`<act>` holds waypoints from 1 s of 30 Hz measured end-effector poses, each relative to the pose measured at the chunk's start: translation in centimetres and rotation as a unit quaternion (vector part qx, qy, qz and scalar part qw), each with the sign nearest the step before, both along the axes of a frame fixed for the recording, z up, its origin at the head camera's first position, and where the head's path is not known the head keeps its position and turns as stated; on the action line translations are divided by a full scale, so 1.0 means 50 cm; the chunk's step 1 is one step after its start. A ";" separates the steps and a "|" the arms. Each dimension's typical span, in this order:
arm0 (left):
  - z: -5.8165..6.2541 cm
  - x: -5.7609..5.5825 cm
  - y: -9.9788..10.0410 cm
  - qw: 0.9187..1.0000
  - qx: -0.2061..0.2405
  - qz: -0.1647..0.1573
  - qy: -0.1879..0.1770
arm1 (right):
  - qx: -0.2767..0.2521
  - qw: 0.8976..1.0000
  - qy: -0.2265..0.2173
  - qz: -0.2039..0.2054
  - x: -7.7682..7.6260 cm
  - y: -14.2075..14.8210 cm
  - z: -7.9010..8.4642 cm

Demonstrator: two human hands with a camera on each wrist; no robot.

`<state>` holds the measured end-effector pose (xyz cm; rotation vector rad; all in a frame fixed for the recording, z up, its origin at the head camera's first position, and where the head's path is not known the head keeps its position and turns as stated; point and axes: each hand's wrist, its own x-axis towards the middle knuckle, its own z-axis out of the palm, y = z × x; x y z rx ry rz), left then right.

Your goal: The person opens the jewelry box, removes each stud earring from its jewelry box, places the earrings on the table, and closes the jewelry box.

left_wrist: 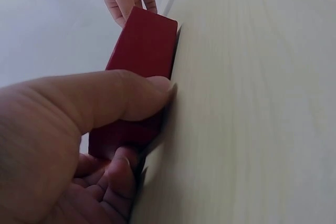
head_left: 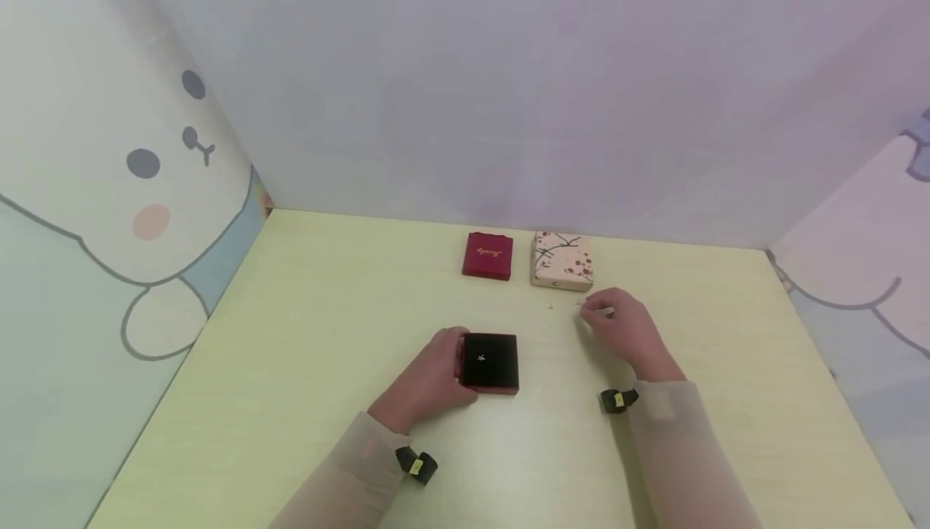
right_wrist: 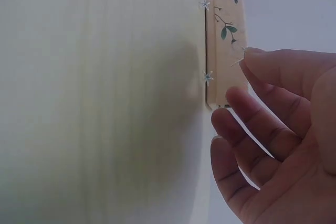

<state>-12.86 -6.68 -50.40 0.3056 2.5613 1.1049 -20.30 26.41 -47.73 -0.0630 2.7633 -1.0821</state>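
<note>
My left hand (head_left: 432,371) grips the left side of a small dark-red jewelry box (left_wrist: 143,43), its thumb along the near side. The box stands open on the table, and a star-shaped stud (head_left: 481,358) sits in its black insert (head_left: 501,358). To the right, my right hand (head_left: 621,323) is raised over the table. Between its thumb and index finger it pinches a tiny stud earring (right_wrist: 239,62), whose thin post sticks out. Two star-shaped stud earrings (right_wrist: 208,77) lie on the table just beyond the right hand, near the floral box.
A red lid (head_left: 488,256) with gold lettering lies toward the back of the table. Beside it stands a pale box with a floral branch print (head_left: 563,261). A plain wall (head_left: 508,109) rises behind the table (head_left: 327,295), with cartoon-printed panels at both sides.
</note>
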 end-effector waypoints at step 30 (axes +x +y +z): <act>0.012 0.005 0.004 1.000 0.004 0.003 -0.006 | 0.078 0.996 -0.006 0.040 -0.018 -0.012 -0.011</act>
